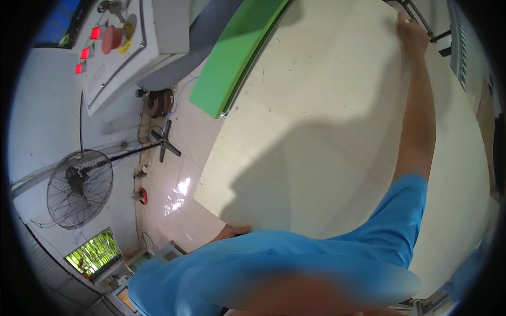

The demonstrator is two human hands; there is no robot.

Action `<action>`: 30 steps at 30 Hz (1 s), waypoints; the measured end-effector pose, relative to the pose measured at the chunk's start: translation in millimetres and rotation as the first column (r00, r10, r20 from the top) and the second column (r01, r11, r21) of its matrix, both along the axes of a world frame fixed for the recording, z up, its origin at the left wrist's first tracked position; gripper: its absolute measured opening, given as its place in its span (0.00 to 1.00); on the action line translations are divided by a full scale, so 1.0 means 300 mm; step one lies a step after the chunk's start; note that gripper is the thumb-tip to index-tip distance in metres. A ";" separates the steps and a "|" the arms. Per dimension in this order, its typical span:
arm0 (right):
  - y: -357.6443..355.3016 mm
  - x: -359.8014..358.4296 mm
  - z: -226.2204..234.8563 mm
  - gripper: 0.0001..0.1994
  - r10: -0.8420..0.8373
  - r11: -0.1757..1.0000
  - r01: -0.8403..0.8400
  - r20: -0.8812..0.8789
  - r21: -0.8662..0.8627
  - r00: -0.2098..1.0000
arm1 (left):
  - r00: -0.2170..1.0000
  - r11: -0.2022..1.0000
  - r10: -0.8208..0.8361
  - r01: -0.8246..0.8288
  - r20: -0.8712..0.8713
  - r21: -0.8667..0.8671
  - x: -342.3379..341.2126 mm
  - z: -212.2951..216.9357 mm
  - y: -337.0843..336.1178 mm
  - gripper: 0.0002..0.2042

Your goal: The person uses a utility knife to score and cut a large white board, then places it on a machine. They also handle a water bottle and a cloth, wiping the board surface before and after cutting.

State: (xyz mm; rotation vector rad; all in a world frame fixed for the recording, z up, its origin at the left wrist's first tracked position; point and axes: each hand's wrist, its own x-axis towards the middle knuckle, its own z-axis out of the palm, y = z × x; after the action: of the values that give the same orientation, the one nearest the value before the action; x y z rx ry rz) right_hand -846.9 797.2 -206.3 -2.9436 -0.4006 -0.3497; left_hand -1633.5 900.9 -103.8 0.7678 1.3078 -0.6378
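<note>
The large pale board (321,79) lies in front of the person, its left side along the green panel (232,63); if they touch, I can't tell. L hand (232,231) grasps the near-left edge, thumb on top, other fingers hidden. R hand (414,36) is on the far right edge; whether it's closed there, can't tell. Progress, approx.: board is out and spread beside the green panel, so I judge the handling is mid-way; final placing prob. not yet done. No cut is visible; remaining steps n/a from this view.
</note>
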 end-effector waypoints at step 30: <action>0.007 -0.037 0.010 0.36 0.206 0.932 -0.158 0.119 -0.326 0.971 | 0.963 0.953 0.261 -0.268 0.064 0.138 -0.131 -0.087 -0.104 0.25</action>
State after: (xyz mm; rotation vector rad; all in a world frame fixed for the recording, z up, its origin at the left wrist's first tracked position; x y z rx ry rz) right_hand -858.0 799.3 -203.4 -3.1585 -0.8166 -0.5319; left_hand -1672.6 869.5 -130.0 0.7042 1.3975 -0.3108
